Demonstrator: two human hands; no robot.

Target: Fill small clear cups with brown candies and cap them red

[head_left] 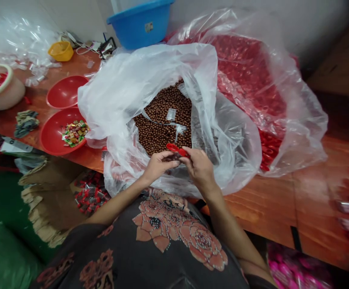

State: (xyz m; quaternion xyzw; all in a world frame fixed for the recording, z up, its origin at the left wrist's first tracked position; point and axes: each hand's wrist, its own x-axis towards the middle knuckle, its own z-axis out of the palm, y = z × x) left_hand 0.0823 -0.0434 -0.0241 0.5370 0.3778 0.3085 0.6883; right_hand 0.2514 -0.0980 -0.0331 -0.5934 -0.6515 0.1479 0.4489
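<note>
Over the near edge of a large bag, both hands meet around a small container with an open red cap [174,148]. My left hand [160,165] pinches it from the left, fingers closed. My right hand [198,167] grips the red cap side, thumb and fingers closed. The container's body is mostly hidden by the fingers. Just beyond them, small brown balls [162,106] fill the open white plastic bag [120,76]. A short clear tube [171,114] lies on the balls, with strips of clear plastic beside it.
Red bowls [67,92] stand at left, the nearer holding wrapped candies [74,133]. A white tub [2,88] holds red pieces. A clear bag of red caps [249,76] is at right, with a blue basin [141,24] behind. Below left, a cardboard box [47,192] contains red-capped containers.
</note>
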